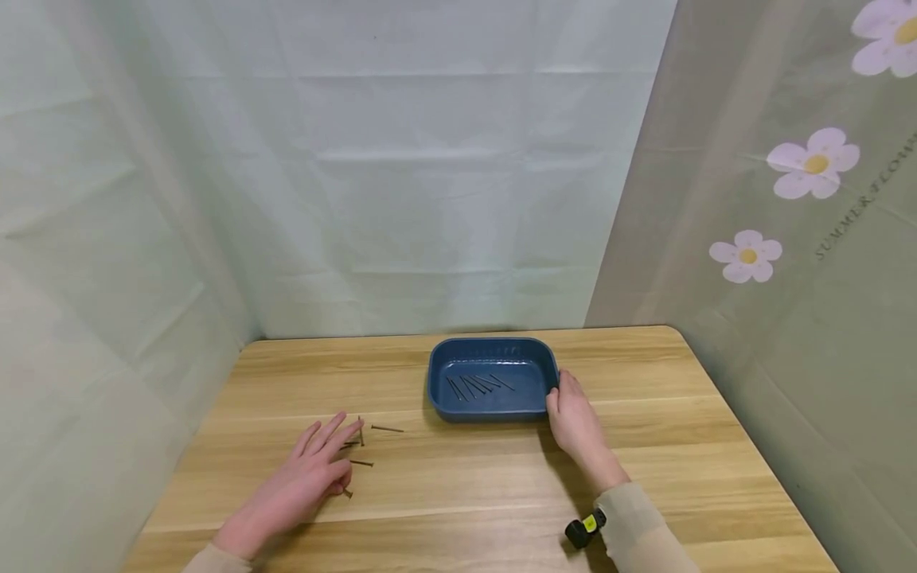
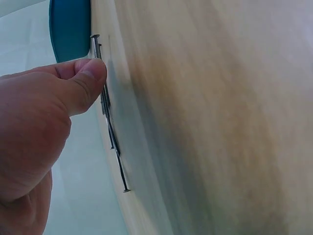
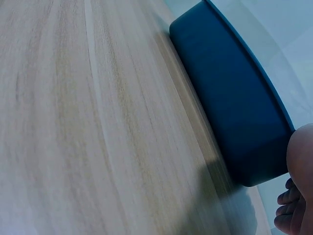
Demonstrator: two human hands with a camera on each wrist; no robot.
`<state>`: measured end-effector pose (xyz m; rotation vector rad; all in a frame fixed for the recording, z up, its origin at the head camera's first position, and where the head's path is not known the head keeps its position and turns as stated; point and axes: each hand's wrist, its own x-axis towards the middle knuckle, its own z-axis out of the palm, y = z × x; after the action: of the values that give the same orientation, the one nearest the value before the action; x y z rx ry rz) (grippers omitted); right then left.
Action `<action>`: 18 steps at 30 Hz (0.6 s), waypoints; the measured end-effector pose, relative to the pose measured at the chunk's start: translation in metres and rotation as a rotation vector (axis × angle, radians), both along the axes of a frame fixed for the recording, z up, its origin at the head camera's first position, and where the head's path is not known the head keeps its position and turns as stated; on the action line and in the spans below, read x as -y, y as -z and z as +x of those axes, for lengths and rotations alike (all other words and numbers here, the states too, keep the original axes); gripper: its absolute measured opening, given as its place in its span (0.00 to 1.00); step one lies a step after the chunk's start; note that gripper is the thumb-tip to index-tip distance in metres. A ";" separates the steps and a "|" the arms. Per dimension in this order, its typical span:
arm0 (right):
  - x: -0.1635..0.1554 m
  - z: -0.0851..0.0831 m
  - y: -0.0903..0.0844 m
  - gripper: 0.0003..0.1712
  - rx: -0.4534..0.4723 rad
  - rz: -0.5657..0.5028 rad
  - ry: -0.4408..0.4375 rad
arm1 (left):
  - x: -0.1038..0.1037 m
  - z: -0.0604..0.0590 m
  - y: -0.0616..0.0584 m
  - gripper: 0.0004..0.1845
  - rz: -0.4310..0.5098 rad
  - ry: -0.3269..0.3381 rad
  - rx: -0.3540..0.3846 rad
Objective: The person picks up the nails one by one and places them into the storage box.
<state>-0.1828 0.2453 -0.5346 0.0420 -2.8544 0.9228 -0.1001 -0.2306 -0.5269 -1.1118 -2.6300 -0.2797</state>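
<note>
A blue rectangular dish (image 1: 494,415) stands on the table with several dark nails (image 1: 474,386) lying in it. My right hand (image 1: 575,415) holds the dish by its right end; in the right wrist view only part of that hand (image 3: 300,166) shows at the rim. At the left, my left hand (image 1: 310,476) pinches a nail (image 2: 95,43) between thumb and index finger, its head sticking out past the fingertips. Several loose nails (image 1: 388,429) lie beside and under the outstretched other fingers, partly hidden by them.
A wooden table (image 1: 458,493) carries everything. Pale cloth (image 1: 430,199) hangs behind its far edge and along both sides, with printed flowers at the right. A black device with a yellow label (image 1: 587,526) sits at my right wrist.
</note>
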 end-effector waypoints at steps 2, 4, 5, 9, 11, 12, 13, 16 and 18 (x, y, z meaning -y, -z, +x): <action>0.000 0.000 0.000 0.33 0.002 -0.002 0.000 | -0.001 0.000 0.000 0.24 0.007 -0.002 -0.003; 0.000 0.001 0.000 0.33 0.002 0.000 -0.001 | -0.001 0.000 0.000 0.23 0.009 -0.009 -0.006; 0.000 0.001 -0.001 0.33 0.001 0.000 -0.002 | -0.002 0.000 -0.001 0.22 0.010 -0.015 -0.001; 0.001 0.002 -0.001 0.33 -0.013 0.004 -0.002 | -0.007 -0.001 -0.004 0.20 0.025 -0.036 0.037; 0.002 0.002 -0.001 0.33 -0.019 0.002 0.002 | -0.012 -0.003 -0.007 0.18 0.047 -0.041 0.064; 0.002 0.002 -0.001 0.33 -0.021 0.003 0.004 | -0.015 -0.004 -0.008 0.17 0.061 -0.039 0.072; 0.002 0.003 -0.001 0.33 -0.024 0.001 0.006 | -0.019 -0.005 -0.010 0.16 0.077 -0.038 0.082; 0.002 0.002 -0.002 0.33 -0.020 -0.001 0.008 | -0.034 -0.011 -0.016 0.14 0.131 -0.030 0.094; 0.001 0.002 -0.002 0.33 -0.011 -0.004 0.007 | -0.046 -0.016 -0.020 0.13 0.160 -0.023 0.083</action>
<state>-0.1808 0.2443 -0.5329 0.0364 -2.8407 0.9237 -0.1161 -0.1851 -0.5071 -1.0369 -2.6358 -0.5329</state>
